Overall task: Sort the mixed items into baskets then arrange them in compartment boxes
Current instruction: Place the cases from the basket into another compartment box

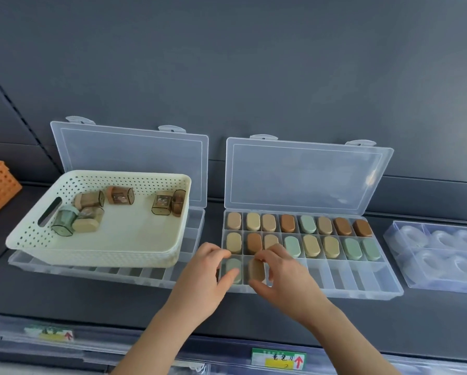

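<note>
A matte dark grey metal back panel fills the upper half of the view, evenly lit with a soft, pale sheen and no hard shadows. Near its left edge a narrow dark slotted strip runs diagonally down the panel. Below the panel lies a flat dark grey shelf board of the same finish. Along the shelf's front edge runs a clear plastic label rail, holding a green and yellow paper tag with a red arrow and, further left, a smaller blurred tag of the same colours.
</note>
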Tool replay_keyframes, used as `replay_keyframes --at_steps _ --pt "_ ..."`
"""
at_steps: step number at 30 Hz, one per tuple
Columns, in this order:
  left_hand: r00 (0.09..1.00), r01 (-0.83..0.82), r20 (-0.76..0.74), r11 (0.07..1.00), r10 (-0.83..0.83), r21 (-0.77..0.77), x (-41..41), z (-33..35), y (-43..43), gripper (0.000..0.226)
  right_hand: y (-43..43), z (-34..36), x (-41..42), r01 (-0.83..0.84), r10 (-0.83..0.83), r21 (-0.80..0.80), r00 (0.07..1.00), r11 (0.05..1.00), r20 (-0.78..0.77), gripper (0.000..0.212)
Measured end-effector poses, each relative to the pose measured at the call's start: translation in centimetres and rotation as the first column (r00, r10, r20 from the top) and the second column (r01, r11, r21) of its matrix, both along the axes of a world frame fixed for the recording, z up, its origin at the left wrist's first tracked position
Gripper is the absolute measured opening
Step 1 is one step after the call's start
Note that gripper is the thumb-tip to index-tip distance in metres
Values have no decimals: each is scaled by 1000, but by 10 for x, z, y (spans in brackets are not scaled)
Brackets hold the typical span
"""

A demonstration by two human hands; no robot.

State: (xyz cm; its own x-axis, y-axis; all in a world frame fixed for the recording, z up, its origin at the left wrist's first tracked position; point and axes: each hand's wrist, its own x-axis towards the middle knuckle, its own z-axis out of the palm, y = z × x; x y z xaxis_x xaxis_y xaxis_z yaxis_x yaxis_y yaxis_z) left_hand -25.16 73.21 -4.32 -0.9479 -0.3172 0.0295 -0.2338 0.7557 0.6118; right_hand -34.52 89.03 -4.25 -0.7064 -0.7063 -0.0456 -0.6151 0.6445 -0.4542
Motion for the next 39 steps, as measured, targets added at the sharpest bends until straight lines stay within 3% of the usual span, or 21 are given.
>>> replay_keyframes --at_steps 7,10,15,18,22,27,33,39 --pt "976 -4 -216 1000 1 -13 13 48 -16 31 -12 19 -4 13 -23 -178 998 984 -52 25" --pt "953 -66 -298 996 46 -57 16 76 -54 24 -38 31 -12 16 -23 -253 999 967 -23 29" --pt "982 -179 -93 967 165 -182 -3 80 -138 38 -91 50 -18 19 -9 -312 999 950 33 34" --pt "992 -71 84 961 96 -266 -22 65 -169 53 -121 57 -21 8 4 -300 999 954 39 35" --pt "976 83 218 953 -18 -293 -45 48 -186 63 -154 59 -26 -6 11 -250 1000 968 18 37" --pt "954 121 293 974 -60 -194 -42 46 -198 61 -179 58 -33 -41 35 -154 999 987 -39 42" --pt "986 30 165 1000 -31 9 -5 54 -222 58 -202 62 -36 -71 73 18 978 997 -194 44" --pt "992 7 123 995 -19 98 18 53 -236 58 -225 61 -32 -59 152 256 920 965 -361 35"
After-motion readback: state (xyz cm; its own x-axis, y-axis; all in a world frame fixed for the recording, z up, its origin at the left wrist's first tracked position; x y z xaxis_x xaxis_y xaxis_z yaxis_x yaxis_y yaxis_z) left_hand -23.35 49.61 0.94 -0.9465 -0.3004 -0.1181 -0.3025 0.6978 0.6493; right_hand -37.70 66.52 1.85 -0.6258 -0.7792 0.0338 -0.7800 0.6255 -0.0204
